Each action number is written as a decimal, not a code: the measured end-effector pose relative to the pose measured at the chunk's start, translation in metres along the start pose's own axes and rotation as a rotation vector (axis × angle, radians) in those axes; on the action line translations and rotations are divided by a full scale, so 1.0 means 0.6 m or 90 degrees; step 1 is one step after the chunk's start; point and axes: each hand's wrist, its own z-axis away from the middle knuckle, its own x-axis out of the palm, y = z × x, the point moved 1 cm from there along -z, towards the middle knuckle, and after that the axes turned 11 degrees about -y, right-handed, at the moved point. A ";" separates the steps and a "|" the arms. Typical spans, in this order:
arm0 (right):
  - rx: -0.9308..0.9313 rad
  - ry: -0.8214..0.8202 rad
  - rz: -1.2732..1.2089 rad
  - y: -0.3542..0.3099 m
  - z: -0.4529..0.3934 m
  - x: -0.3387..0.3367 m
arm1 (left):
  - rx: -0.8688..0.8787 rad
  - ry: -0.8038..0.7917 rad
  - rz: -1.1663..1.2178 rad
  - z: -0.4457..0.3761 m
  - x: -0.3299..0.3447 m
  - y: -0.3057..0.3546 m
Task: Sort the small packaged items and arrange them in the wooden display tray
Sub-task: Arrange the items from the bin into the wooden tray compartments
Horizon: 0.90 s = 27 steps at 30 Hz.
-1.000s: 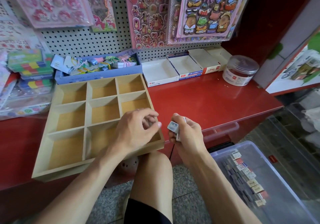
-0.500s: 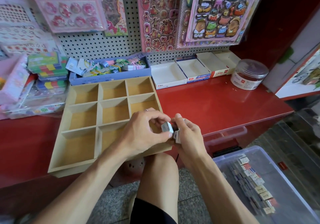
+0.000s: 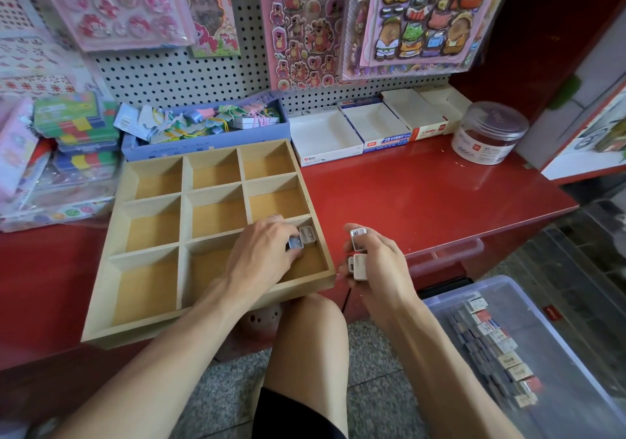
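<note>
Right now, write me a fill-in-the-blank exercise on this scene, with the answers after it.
1. The left hand sets a small packaged item into the wooden tray's near-____ compartment.
2. The right hand holds ____ white items.
3. The tray rests on a ____ counter.
4. The round jar stands at the counter's far ____.

Answers: right; two; red; right

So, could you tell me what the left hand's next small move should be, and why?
Probably set its packet down and let go. The left hand pinches a small packet low in the near right compartment of the wooden tray, beside a packet already lying there. The right hand holds more packets to pass over.
</note>
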 end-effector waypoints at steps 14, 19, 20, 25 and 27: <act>-0.064 -0.016 0.119 -0.012 0.004 -0.011 | 0.001 0.020 -0.052 -0.034 0.001 0.015; -0.089 -0.045 0.093 -0.014 0.002 -0.006 | 0.035 0.042 0.028 -0.025 -0.011 0.005; -0.090 -0.049 0.097 -0.014 0.001 -0.004 | 0.059 0.048 0.107 -0.020 -0.015 0.004; -0.095 -0.070 0.112 -0.021 -0.005 0.018 | 0.130 0.014 0.330 -0.006 -0.038 0.022; -0.087 -0.070 0.127 -0.024 -0.006 0.023 | 0.144 0.029 0.330 -0.008 -0.044 0.025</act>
